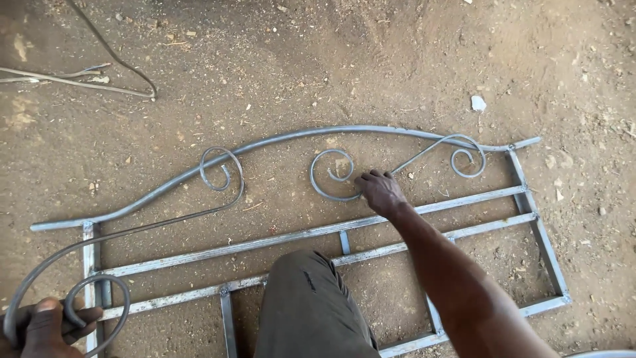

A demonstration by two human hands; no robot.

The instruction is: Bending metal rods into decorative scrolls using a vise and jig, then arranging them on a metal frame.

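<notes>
At far left, low in the view, we log our left hand (45, 325), fingers wrapped tight around the lower coil of a long S-shaped scroll of grey round steel bar (132, 229); its upper coil curls up to just beneath the top rail, and the bar crosses the frame's left corner. Beneath it lies a grey welded steel frame of flat bars with an arched round-tube top rail (311, 134), resting flat on brown packed dirt ground (371, 59). The frame's left upright sits close to the picture's left margin; its bottom bars run out of view below. Above the arched rail we note wide bare dirt, with thin pale wires (79, 83) lying well apart at upper left. At centre our knee in dark olive trousers (308, 305) kneels over the lower bars. Next, a second, smaller S-shaped scroll of grey steel bar (397, 166) lies between the arched rail and the upper flat crossbar. Our right hand (379, 191) rests on its left coil, fingers curled down and narrow, gripping or pressing: we cannot tell which. A small white stone-like scrap (477, 103) lies beyond the rail at right. Dirt stays free past the frame's right upright.
</notes>
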